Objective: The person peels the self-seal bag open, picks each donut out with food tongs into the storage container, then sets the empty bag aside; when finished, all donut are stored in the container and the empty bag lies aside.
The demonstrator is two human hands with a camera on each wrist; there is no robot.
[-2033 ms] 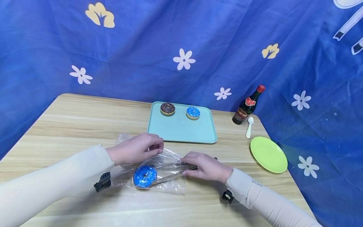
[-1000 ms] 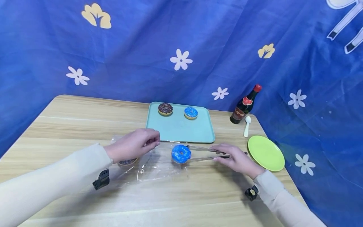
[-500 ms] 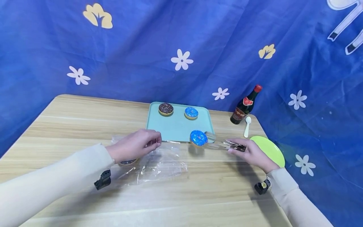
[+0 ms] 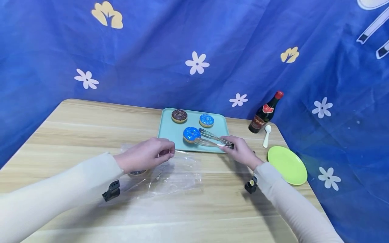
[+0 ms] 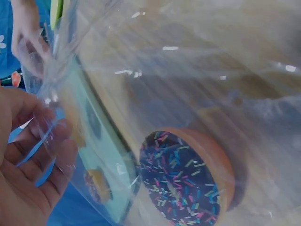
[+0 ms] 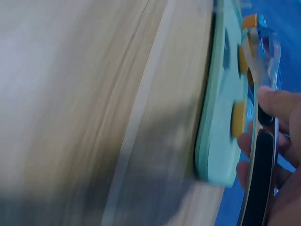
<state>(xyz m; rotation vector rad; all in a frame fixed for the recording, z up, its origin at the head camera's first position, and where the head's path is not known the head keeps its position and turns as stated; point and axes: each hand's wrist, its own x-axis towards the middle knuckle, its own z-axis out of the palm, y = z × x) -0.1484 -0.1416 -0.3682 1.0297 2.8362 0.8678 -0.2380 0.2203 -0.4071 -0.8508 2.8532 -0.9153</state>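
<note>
My left hand [image 4: 149, 154] pinches the edge of a clear plastic bag [image 4: 179, 175]. Inside the bag lies a dark doughnut [image 5: 181, 183] with coloured sprinkles, mostly hidden behind that hand in the head view. With my right hand [image 4: 240, 151] I grip metal tongs [image 4: 211, 136] by their dark handles. Between the tips of the tongs is a blue doughnut [image 4: 191, 134], over the front part of the light teal tray [image 4: 170, 141]; whether it touches the tray I cannot tell. A chocolate doughnut [image 4: 179, 115] and another blue doughnut [image 4: 206, 120] sit at the tray's back.
To the right of the tray stands a dark bottle [image 4: 265, 113] with a red cap. A white spoon [image 4: 267, 136] lies in front of it, and a green plate [image 4: 287, 165] rests near the table's right edge. Blue cloth [image 4: 146, 60] hangs behind the wooden table [image 4: 91, 128].
The tongs in my right hand have drawn the blue doughnut out of the bag to the right, then carried it back and left over the tray. My left hand has stayed at the bag.
</note>
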